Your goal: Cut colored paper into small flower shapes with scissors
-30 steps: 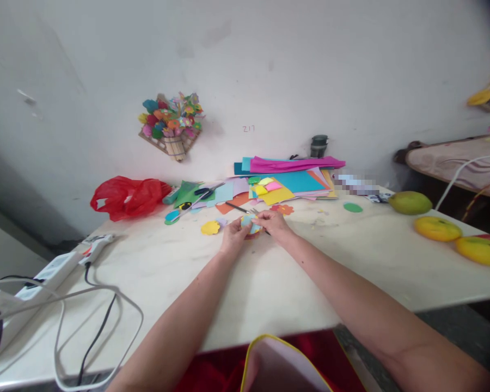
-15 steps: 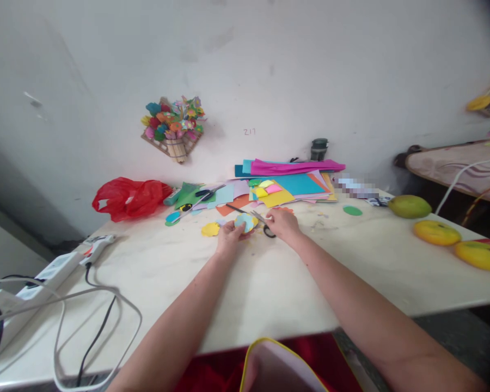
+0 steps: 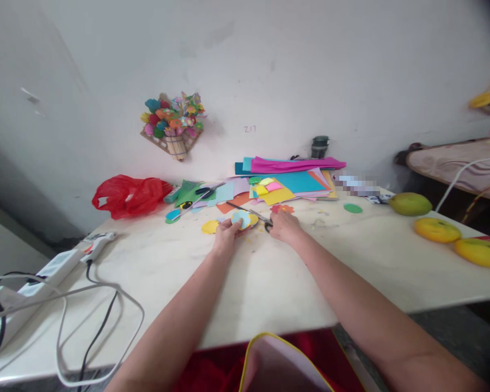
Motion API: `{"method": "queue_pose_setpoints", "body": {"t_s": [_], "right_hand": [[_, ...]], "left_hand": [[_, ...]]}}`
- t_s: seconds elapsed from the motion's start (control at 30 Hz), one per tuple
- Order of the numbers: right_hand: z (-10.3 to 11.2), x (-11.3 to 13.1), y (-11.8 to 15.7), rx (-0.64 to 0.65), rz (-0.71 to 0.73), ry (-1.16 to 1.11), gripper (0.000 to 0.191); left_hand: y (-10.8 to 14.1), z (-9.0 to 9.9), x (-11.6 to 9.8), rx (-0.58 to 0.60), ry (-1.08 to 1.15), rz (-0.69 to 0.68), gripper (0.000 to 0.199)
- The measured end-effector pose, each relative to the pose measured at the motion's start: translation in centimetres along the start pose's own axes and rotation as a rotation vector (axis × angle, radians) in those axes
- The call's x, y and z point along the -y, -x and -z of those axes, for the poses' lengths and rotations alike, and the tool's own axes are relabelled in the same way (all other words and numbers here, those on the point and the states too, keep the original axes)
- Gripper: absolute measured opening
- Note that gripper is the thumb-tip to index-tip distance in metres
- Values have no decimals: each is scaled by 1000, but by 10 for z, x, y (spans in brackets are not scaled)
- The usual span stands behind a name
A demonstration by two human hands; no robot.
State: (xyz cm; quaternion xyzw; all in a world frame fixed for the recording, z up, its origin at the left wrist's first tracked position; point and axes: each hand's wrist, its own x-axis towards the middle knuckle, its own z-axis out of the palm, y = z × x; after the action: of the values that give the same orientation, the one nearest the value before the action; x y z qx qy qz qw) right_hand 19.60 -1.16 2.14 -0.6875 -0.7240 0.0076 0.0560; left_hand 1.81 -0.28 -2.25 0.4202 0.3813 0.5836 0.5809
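Observation:
My left hand (image 3: pixel 227 236) is closed on scalloped paper cutouts, with a light blue one (image 3: pixel 240 219) on top and yellow showing at its right. A yellow cutout (image 3: pixel 210 227) lies on the table just left of that hand. My right hand (image 3: pixel 285 226) has its fingers round the black handles of a pair of scissors (image 3: pixel 256 213), whose blades point left toward the paper. Behind my right hand lies a red-orange flower cutout (image 3: pixel 282 208).
Coloured paper sheets (image 3: pixel 304 184) and a second pair of scissors (image 3: pixel 204 191) lie farther back. A red plastic bag (image 3: pixel 130 196) is at the left, power strips (image 3: pixel 51 277) and cables at the near left, mangoes (image 3: pixel 436 230) at the right. A green oval (image 3: pixel 353 208) lies right of centre.
My right hand has moved onto the scissors' handles, and the red-orange cutout behind it shows more. My left hand and its paper have shifted slightly left.

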Motion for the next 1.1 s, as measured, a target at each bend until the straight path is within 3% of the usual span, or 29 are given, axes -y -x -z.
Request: {"method": "queue_pose_setpoints", "body": {"t_s": [0.2,0.33,0.53,0.67,0.73,0.9,1.1], "right_hand": [[-3,4,-5,-43,88,25,34],[-2,-2,-6,-86,47,-38,34],[-8,-16,-14,-203,-40,-463,28],[-13,-18,-18,-42,-4,-1012,36],[-13,-18,-18,37,29,-1163,35],[-7,-22,-11,153,134,-1244,19],[0,-26,-4,321,315,-1212,27]], "left_hand": [[2,0,-4,-18,30,-5,37],[1,1,-13,-27,54,-6,31],[-4,-2,-25,-82,109,31,19],[-4,-4,-19,-63,139,14,21],[-4,-3,-13,-73,162,8,22],[-3,2,-6,-25,178,6,28],[-5,5,-8,-12,198,10,25]]}}
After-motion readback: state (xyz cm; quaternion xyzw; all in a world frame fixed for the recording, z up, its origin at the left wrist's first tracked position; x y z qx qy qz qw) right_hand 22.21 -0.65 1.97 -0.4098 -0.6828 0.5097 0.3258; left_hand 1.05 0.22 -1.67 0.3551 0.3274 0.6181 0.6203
